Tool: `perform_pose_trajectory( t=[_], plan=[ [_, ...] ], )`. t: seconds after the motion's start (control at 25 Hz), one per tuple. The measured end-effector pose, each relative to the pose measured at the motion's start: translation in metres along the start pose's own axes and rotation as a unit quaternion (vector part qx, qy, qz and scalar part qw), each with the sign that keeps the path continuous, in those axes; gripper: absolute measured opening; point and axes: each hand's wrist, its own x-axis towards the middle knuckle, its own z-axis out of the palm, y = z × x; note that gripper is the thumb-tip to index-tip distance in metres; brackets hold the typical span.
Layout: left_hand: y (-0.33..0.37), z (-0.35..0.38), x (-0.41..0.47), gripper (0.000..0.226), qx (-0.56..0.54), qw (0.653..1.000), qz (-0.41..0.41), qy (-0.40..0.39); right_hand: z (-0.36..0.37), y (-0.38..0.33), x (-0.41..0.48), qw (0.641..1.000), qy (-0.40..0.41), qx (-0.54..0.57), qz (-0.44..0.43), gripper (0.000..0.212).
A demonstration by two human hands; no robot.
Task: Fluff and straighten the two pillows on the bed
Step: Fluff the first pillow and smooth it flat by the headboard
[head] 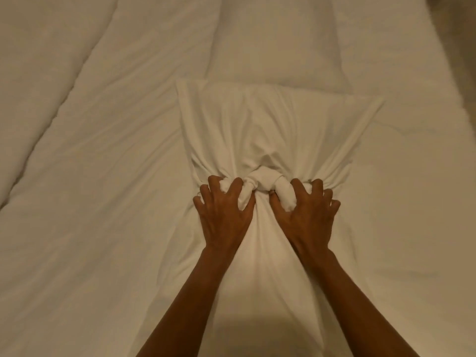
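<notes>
A white pillow [270, 124] lies lengthwise in the middle of the bed, running from my body toward the far side. My left hand [224, 210] and my right hand [306, 210] sit side by side on its middle. Both grip bunched folds of its cover, with cloth bulging between the curled fingers and creases fanning out from them. A second white pillow [278, 39] lies flat just beyond the first one's far end, touching it or nearly so.
The white bed sheet [90, 176] spreads wrinkled around both pillows. A thick white duvet [43, 60] lies piled along the left side. The bed's right edge [461, 81] runs down the upper right corner, dim floor beyond.
</notes>
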Motion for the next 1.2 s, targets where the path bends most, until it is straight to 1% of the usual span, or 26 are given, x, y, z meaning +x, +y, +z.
perform_pose_trajectory(
  t=[0.16, 0.28, 0.48, 0.6, 0.72, 0.88, 0.96, 1.04, 1.2],
  plan=[
    [0.013, -0.096, 0.012, 0.029, 0.002, 1.000, -0.004, 0.018, -0.087, -0.034, -0.007, 0.999, 0.002, 0.039, -0.008, 0.055],
    [0.022, -0.204, 0.025, 0.031, 0.002, 0.999, -0.032, 0.031, -0.178, -0.076, -0.017, 0.997, 0.024, 0.062, -0.029, 0.053],
    [0.017, -0.378, 0.018, 0.031, 0.012, 0.995, -0.071, 0.072, -0.317, -0.150, -0.053, 0.990, 0.051, 0.089, -0.097, 0.052],
    [-0.006, -0.446, 0.004, 0.033, 0.034, 0.988, -0.100, 0.111, -0.363, -0.192, -0.083, 0.983, 0.053, 0.101, -0.144, 0.053],
    [-0.039, -0.490, -0.011, 0.034, 0.045, 0.980, -0.121, 0.150, -0.388, -0.237, -0.112, 0.974, 0.051, 0.113, -0.189, 0.050],
    [-0.087, -0.532, -0.028, 0.032, 0.046, 0.970, -0.158, 0.180, -0.400, -0.289, -0.149, 0.965, 0.048, 0.117, -0.230, 0.049],
    [-0.116, -0.547, -0.038, 0.029, 0.041, 0.967, -0.167, 0.188, -0.395, -0.315, -0.171, 0.961, 0.051, 0.125, -0.239, 0.048],
    [-0.153, -0.561, -0.052, 0.026, 0.042, 0.966, -0.159, 0.198, -0.386, -0.345, -0.198, 0.959, 0.054, 0.124, -0.248, 0.049],
    [-0.243, -0.586, -0.080, 0.023, 0.039, 0.963, -0.164, 0.211, -0.363, -0.417, -0.257, 0.957, 0.052, 0.120, -0.258, 0.048]
  ],
)
